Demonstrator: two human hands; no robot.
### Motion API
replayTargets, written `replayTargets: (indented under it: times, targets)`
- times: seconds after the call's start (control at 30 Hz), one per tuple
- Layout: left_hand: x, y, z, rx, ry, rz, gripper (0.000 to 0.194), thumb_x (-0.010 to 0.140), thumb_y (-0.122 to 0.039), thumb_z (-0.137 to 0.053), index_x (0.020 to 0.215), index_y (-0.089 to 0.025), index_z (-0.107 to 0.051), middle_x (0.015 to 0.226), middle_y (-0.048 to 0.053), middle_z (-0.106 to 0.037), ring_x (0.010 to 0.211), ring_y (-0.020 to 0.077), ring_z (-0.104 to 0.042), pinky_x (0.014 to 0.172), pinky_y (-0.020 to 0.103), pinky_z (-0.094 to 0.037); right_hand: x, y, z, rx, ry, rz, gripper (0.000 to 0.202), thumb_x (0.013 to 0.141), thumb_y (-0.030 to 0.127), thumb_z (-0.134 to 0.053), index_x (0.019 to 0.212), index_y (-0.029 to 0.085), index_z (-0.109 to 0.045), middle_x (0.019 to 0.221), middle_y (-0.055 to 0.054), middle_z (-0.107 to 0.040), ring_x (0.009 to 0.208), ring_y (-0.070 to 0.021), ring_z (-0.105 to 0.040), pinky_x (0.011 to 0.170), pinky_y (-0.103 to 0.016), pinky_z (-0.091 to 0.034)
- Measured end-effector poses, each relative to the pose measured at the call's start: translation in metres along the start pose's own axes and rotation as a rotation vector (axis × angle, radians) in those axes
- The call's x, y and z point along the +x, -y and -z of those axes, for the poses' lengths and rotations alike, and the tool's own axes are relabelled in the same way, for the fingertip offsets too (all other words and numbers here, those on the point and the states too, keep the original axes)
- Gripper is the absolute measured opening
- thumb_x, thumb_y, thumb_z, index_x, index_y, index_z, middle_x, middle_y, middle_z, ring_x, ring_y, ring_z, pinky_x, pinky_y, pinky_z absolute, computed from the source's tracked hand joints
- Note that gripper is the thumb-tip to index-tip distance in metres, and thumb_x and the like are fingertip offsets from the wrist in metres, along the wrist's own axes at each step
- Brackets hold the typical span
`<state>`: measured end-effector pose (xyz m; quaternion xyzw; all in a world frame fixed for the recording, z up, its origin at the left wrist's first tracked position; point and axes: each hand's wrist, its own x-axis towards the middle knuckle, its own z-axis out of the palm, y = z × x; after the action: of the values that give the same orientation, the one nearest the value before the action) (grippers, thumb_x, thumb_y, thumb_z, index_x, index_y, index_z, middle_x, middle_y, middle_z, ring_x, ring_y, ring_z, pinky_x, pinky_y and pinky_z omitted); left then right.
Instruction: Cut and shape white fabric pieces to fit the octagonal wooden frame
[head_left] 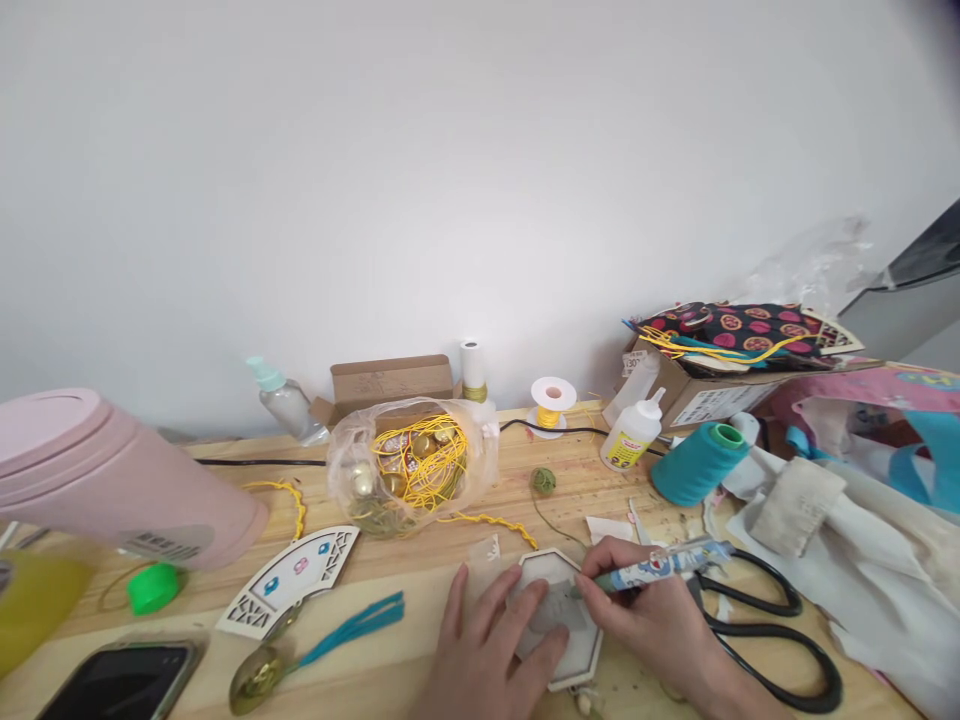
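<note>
A hexagonal frame (581, 660) with a pale rim lies on the wooden table, a small grey piece (564, 608) inside it. My left hand (491, 640) rests with fingers spread over the left part of the frame, pressing on it and holding nothing. A patterned blue-and-white pen (667, 563) is pinched in my right hand (645, 610), its tip pointing left over the grey piece. Black-handled scissors (814, 665) lie beside my right hand, their blades hidden under it.
On the left stand a pink tumbler (135, 480), a phone (124, 685) and a fan-shaped ornament (289, 580) with a bell (255, 680). Behind are a bag of yellow cord (424, 460), a glue bottle (631, 435), teal thread (694, 465), a box (720, 400) and white cloth (840, 560).
</note>
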<state>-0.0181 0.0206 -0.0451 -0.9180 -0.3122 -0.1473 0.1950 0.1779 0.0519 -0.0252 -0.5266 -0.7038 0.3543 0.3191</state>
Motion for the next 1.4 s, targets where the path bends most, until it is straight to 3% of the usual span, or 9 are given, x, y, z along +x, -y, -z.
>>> replayTargets:
  times: [0.2, 0.47, 0.7, 1.03, 1.4]
  targets:
    - [-0.0008, -0.0012, -0.001, -0.034, -0.024, 0.018, 0.032, 0.079, -0.038, -0.048, 0.109, -0.03, -0.053, 0.11, 0.001, -0.061, 0.103, 0.0242, -0.05, 0.093, 0.045, -0.028, -0.0009, -0.0028, -0.0008, -0.009, 0.018, 0.001, 0.013, 0.071, 0.02, -0.049, 0.058, 0.017, -0.051, 0.051, 0.002, -0.048, 0.045, -0.0124, -0.044, 0.041, -0.022, -0.034]
    - [-0.0002, -0.0007, -0.0012, -0.012, -0.012, 0.003, 0.03, 0.08, -0.026, -0.048, 0.109, -0.032, -0.053, 0.109, 0.001, -0.061, 0.1, 0.0242, -0.051, 0.087, 0.044, -0.032, -0.0003, -0.0047, -0.0022, -0.007, 0.042, 0.003, 0.013, 0.071, 0.022, -0.05, 0.059, 0.016, -0.053, 0.05, 0.002, -0.047, 0.044, -0.012, -0.043, 0.039, -0.021, -0.032]
    - [-0.0022, -0.0012, -0.0031, -0.042, -0.03, 0.015, 0.029, 0.08, -0.028, -0.049, 0.109, -0.031, -0.054, 0.11, 0.002, -0.06, 0.103, 0.0248, -0.05, 0.091, 0.046, -0.03, 0.0013, -0.0036, -0.0004, 0.008, 0.011, -0.007, 0.014, 0.072, 0.022, -0.047, 0.06, 0.017, -0.051, 0.052, 0.001, -0.047, 0.045, -0.0125, -0.043, 0.04, -0.022, -0.034]
    - [0.0024, 0.0002, 0.0006, -0.034, -0.023, 0.013, 0.028, 0.08, -0.028, -0.048, 0.107, -0.031, -0.054, 0.107, 0.001, -0.063, 0.099, 0.0237, -0.054, 0.085, 0.043, -0.039, -0.0013, -0.005, -0.0029, 0.0, 0.051, 0.014, 0.013, 0.07, 0.022, -0.05, 0.06, 0.015, -0.055, 0.051, 0.0, -0.051, 0.043, -0.0117, -0.043, 0.039, -0.021, -0.033]
    - [0.002, -0.0007, 0.0028, -0.018, -0.03, 0.005, 0.028, 0.079, -0.029, -0.048, 0.106, -0.03, -0.056, 0.107, 0.001, -0.063, 0.099, 0.0251, -0.051, 0.088, 0.045, -0.028, 0.0002, -0.0037, -0.0024, -0.017, 0.05, 0.008, 0.014, 0.07, 0.023, -0.05, 0.059, 0.015, -0.055, 0.05, 0.001, -0.05, 0.043, -0.0117, -0.042, 0.039, -0.021, -0.032]
